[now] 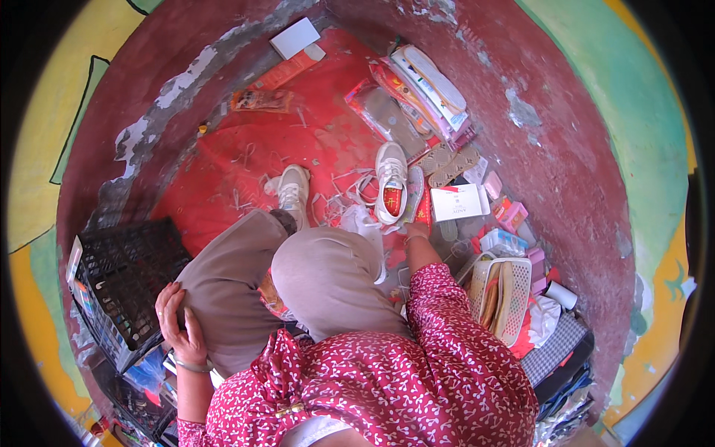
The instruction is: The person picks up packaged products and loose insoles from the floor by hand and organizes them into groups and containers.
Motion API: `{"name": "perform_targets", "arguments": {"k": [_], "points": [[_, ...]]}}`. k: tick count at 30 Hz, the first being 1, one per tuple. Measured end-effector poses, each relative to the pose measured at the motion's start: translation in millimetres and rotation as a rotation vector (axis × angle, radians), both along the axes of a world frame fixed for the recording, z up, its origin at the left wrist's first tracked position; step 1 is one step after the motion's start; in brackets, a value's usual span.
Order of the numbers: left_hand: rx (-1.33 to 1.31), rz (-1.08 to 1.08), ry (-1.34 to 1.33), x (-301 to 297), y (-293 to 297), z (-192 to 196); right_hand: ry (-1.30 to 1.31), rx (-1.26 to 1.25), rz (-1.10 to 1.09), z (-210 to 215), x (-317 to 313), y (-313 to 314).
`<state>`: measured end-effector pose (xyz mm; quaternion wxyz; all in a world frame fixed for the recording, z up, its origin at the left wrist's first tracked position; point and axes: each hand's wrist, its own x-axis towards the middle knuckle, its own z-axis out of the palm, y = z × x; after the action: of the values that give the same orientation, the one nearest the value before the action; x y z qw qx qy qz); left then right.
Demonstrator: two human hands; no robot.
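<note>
My left hand (179,324) lies on my left thigh, fingers stretched out, with a bangle at the wrist. Down beside my right knee reaches my right hand (418,230), close to a red insole (423,210) and a greyish insole (412,195). Its fingers are too small and partly hidden to show whether they grip either one. Just left of these insoles stands a pale grey lace-up shoe (391,175) with no foot in it and a red patterned insole inside. A matching shoe (294,194) is at my left foot.
Packaged insoles (428,93) pile against the right wall, with a white box (456,202) and a white basket (515,302) nearer me. At left sits a black plastic crate (134,283). A red sheet (223,175) covers the floor, strewn with white scraps. Another white box (295,38) lies far off.
</note>
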<state>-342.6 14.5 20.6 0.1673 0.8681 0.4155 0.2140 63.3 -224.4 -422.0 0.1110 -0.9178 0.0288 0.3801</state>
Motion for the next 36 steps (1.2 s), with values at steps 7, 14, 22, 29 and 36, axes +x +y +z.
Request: {"name": "perform_targets", "arguments": {"k": [7, 14, 22, 29, 36], "points": [[0.014, 0.013, -0.001, -3, -3, 3, -0.397, -0.008, 0.179, 105, -18, 15], [0.005, 0.012, -0.008, 1, -4, 3, -0.282, -0.056, 0.502, 118, -38, -41], [0.011, 0.02, -0.012, 1, -6, 4, -0.28, -0.082, 0.408, 92, -41, -35], [0.017, -0.003, -0.014, 3, -2, 1, -0.066, -0.167, -0.14, 10, 20, -36], [0.007, 0.031, 0.014, -3, -4, 2, -0.041, -0.218, -0.058, 2, 15, -10]]}}
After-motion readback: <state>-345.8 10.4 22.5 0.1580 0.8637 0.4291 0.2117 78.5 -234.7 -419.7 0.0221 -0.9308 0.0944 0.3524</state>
